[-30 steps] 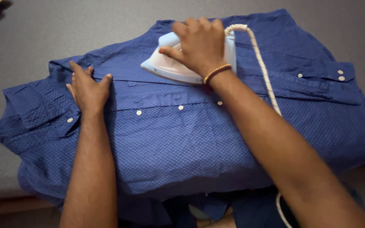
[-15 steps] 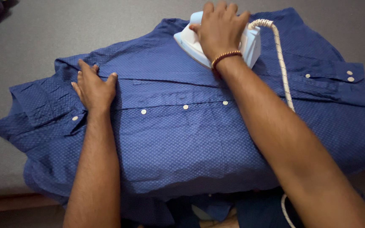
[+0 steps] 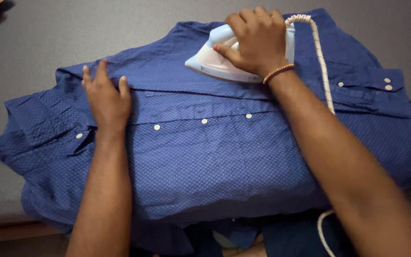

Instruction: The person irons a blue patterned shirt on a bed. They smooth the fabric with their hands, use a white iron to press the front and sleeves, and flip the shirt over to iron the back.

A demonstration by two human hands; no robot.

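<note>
Blue dotted shirt (image 3: 205, 157), white-and-pale-blue iron (image 3: 215, 59).

- Both forearms are bare from the lower edge of the view to the hands; no sleeve shows on either.
- The left hand (image 3: 104, 100) wears nothing: no ring, band or watch.
- The right hand (image 3: 258, 40) has a thin bracelet (image 3: 277, 73) of small round beads, tan and reddish, close around the wrist.
- Fingernails are short and plain.
- Fine dark hair shows along the left forearm.
</note>
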